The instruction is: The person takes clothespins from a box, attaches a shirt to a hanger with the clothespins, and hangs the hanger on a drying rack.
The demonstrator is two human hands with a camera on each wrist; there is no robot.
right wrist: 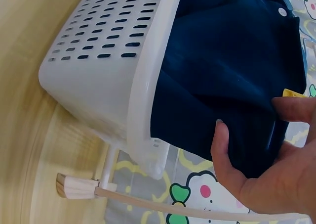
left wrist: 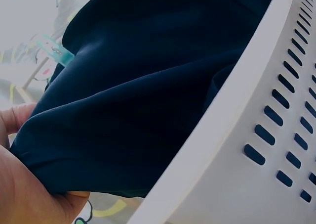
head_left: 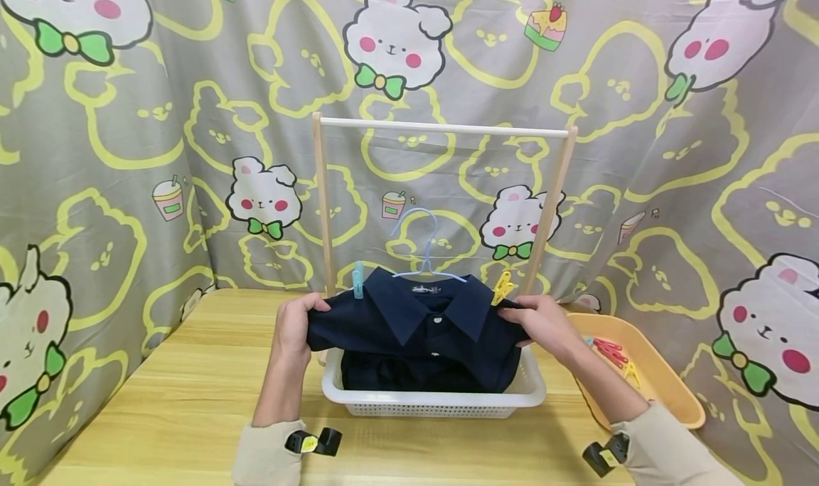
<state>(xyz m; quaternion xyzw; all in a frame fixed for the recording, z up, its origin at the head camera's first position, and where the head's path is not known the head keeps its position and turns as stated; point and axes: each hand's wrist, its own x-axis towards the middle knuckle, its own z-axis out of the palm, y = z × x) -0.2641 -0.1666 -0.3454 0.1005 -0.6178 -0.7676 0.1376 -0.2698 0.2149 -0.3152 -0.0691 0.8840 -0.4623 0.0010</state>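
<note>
A dark navy collared shirt (head_left: 377, 340) with white buttons lies half in a white plastic basket (head_left: 435, 401), its collar raised at the back. A light blue hanger (head_left: 427, 266) sits in the neck, hook upward. My left hand (head_left: 296, 324) grips the shirt's left shoulder, near a teal clothespin (head_left: 358, 281) clipped there. On the other side my right hand (head_left: 542, 321) pinches the right shoulder cloth between thumb and fingers, beside a yellow clothespin (head_left: 502, 288). In the right wrist view, thumb and fingers (right wrist: 224, 155) lie along the fabric.
Behind the basket stands a wooden rack with a white crossbar (head_left: 448, 126). An orange tray (head_left: 678, 401) at the right holds several red, yellow and teal clothespins (head_left: 608, 351), partly behind my right forearm. A patterned curtain (head_left: 211, 67) encloses the wooden table (head_left: 185, 393).
</note>
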